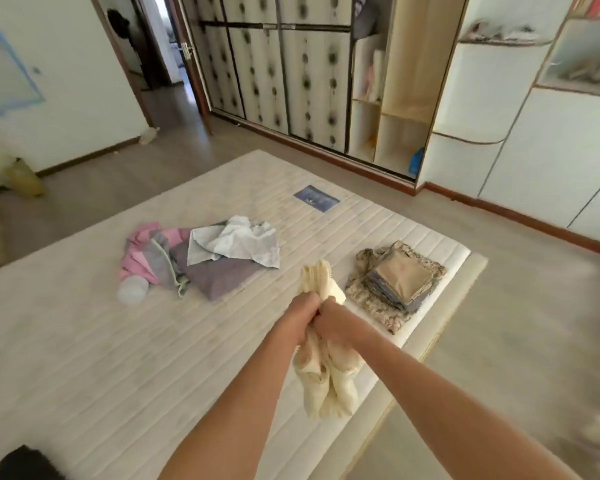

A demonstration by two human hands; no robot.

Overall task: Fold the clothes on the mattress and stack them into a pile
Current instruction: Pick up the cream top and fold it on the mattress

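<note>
1. Both bare forearms reach forward from the lower edge of the view and meet over the right part of the quilted off-white mattress [84, 341], which lies on the floor.
2. The left hand [300, 315] is clenched round a bunched cream-yellow knitted garment [326, 375], knuckles up, wrist straight.
3. The right hand [333, 322] touches the left one and grips the same garment, its fingers curled into the cloth.
4. A short end of the garment sticks up beyond the hands; the longer part hangs below them in loose folds, in the air above the mattress near its right edge.
5. A folded stack of beige and grey-blue cloths [400, 275] sits on a patterned brown lace-edged piece at the mattress's right side, just beyond the hands.
6. A loose heap of unfolded clothes lies near the mattress's middle: a pale white-blue crumpled cloth [236, 242] on top of a mauve-grey garment [215, 275], with a pink and grey striped garment [149, 251] to the left.
7. A white rounded object [132, 289], too blurred to identify, touches the pink garment's near edge.
8. A dark blue rectangular label [316, 198] is sewn on the mattress's far part; its writing is too blurred to read.
</note>
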